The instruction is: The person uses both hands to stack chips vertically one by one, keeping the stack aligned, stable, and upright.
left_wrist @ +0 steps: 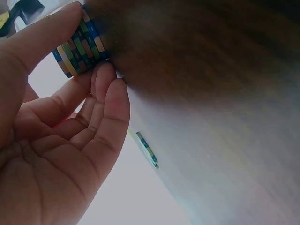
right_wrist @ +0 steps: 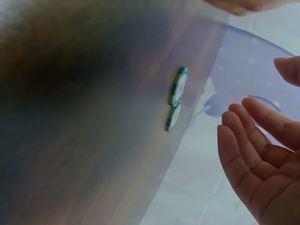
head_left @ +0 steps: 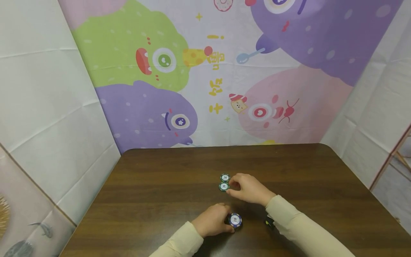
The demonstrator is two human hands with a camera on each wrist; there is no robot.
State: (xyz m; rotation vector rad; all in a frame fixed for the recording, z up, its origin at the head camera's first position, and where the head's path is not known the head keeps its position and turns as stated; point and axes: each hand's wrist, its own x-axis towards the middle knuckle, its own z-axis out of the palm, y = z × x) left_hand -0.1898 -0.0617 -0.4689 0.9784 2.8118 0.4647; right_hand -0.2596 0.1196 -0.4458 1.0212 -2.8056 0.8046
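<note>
A short stack of poker chips (head_left: 235, 221), topped by a blue and white chip marked 10, stands on the table toward its front. My left hand (head_left: 213, 219) grips this stack between thumb and fingers; the left wrist view shows blue and green edges in the stack (left_wrist: 82, 47). Farther back lie two green and white poker chips, one chip (head_left: 225, 177) behind the other chip (head_left: 224, 186), their edges meeting. Just right of them hovers my right hand (head_left: 252, 189). Its fingers are loosely bent with nothing between them, and in the right wrist view it is apart from the chips.
A small black and yellow object (head_left: 269, 222) sits partly hidden by the right sleeve. The brown wooden table (head_left: 154, 185) ends at a cartoon-printed cloth (head_left: 218, 132) behind it. Pale cloth panels (head_left: 41, 89) hang on both sides.
</note>
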